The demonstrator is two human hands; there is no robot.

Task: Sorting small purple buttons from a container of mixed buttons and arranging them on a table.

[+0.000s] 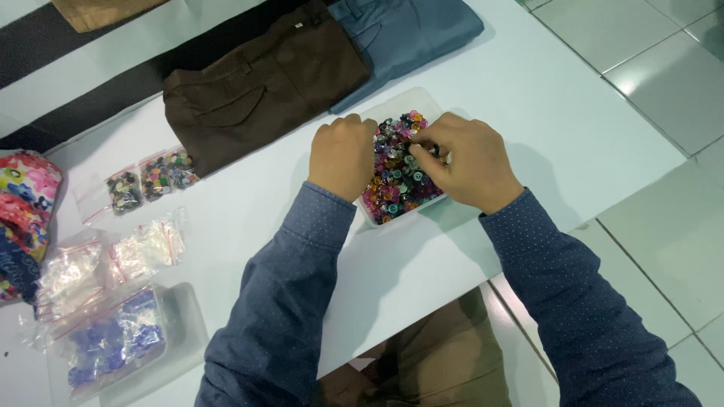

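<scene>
A clear plastic tray [419, 99] holds a heap of small multicoloured buttons [394, 181]. My left hand [343, 154] rests curled on the tray's left edge, its fingertips at the buttons. My right hand [466, 160] lies over the tray's right side with its fingers pinched together in the pile. Whether a button is between those fingers is too small to tell. Both arms wear dark blue dotted sleeves.
Folded brown trousers [256, 87] and folded blue trousers [407, 34] lie behind the tray. Small bags of mixed buttons [151, 179], clear pieces [143, 249] and blue pieces [113, 339] sit at left, beside flowered fabric [23, 203]. The white table's edge [573, 218] drops to tiled floor at right.
</scene>
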